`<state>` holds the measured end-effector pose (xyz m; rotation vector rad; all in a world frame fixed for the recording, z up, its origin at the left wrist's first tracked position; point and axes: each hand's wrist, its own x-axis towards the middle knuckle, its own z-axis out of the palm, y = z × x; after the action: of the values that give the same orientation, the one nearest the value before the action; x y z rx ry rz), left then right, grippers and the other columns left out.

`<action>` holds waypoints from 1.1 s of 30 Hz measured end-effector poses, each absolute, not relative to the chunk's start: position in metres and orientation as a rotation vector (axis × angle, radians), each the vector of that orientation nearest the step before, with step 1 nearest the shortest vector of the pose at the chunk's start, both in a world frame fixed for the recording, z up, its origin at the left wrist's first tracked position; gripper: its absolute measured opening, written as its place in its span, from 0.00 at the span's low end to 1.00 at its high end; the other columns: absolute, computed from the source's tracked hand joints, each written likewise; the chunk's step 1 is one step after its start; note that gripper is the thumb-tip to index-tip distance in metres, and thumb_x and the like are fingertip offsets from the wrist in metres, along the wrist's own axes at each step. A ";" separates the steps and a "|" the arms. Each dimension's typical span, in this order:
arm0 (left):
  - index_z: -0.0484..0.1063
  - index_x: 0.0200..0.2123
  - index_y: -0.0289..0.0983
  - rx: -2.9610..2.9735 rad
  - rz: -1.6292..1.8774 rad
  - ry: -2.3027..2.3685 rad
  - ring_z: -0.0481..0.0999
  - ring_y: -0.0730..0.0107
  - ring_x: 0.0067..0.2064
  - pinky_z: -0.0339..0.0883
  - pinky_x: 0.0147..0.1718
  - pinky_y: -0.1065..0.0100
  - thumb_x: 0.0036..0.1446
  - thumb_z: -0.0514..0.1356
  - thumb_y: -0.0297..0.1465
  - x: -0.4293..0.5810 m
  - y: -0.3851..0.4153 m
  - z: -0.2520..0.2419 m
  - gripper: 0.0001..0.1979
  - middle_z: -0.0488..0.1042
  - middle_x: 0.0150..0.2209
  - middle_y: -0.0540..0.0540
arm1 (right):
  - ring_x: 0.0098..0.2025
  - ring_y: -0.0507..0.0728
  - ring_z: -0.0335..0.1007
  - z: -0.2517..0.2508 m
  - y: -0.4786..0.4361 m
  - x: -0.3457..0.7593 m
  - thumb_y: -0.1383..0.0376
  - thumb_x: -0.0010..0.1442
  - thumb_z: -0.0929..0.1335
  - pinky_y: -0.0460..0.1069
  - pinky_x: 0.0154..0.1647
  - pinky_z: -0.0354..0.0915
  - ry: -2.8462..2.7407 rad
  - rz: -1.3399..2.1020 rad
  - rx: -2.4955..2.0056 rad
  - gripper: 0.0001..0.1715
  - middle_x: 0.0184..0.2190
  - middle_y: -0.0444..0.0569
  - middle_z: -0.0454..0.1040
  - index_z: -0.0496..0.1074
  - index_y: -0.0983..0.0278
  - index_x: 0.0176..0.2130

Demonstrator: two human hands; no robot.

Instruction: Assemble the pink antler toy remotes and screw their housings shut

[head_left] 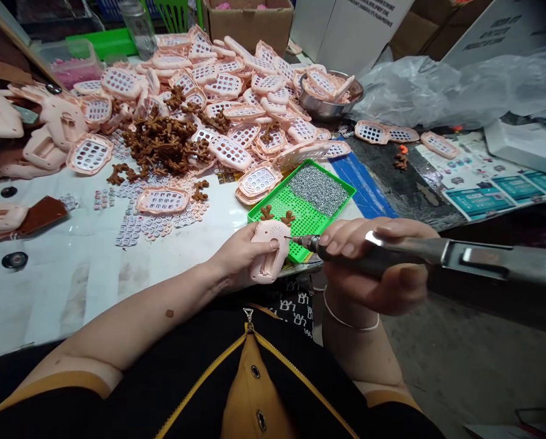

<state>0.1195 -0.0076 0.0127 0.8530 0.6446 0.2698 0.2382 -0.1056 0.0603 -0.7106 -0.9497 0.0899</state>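
Observation:
In the head view my left hand (238, 253) is closed around a pale pink plastic toy phone casing (269, 235). Two brown antlers (290, 217) stick up from the casing's top, and its back shows a long recess and small speaker holes. My right hand (368, 262) grips a dark and silver power screwdriver (419, 250). The driver's thin bit meets the casing's upper right edge; whether a screw sits there is too small to tell. Just behind the casing lies a green perforated tray (273, 207) with a heap of small silver screws (321, 188).
A big pile of pink casing halves with keypads (227, 85) covers the back of the table. Brown antler pieces (163, 140) lie heaped before it, near loose keys (135, 222). A metal bowl (330, 107), plastic bags (414, 91) and cardboard boxes (249, 30) stand behind.

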 end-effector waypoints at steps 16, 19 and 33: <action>0.71 0.45 0.33 0.867 0.297 0.617 0.75 0.66 0.41 0.66 0.43 0.64 0.44 0.71 0.28 0.117 -0.009 0.012 0.24 0.76 0.41 0.44 | 0.21 0.53 0.67 0.062 -0.110 0.236 0.61 0.56 0.72 0.51 0.23 0.68 -1.043 0.215 -0.700 0.07 0.20 0.41 0.68 0.74 0.61 0.34; 0.71 0.46 0.33 0.867 0.289 0.645 0.75 0.66 0.40 0.67 0.43 0.64 0.43 0.71 0.27 0.117 -0.006 0.012 0.24 0.76 0.41 0.44 | 0.19 0.51 0.64 0.062 -0.106 0.236 0.58 0.56 0.72 0.49 0.20 0.66 -0.965 0.111 -0.676 0.11 0.19 0.40 0.65 0.75 0.61 0.38; 0.71 0.45 0.34 0.878 0.315 0.641 0.74 0.66 0.39 0.65 0.42 0.64 0.43 0.72 0.28 0.115 -0.011 0.014 0.24 0.76 0.39 0.45 | 0.22 0.53 0.68 0.053 -0.113 0.235 0.60 0.56 0.72 0.53 0.25 0.69 -1.050 0.248 -0.738 0.07 0.21 0.40 0.69 0.71 0.59 0.34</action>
<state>0.1149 -0.0111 0.0136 0.8778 0.6414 0.3148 0.2354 -0.1128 0.0528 -0.7377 -1.0496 0.2482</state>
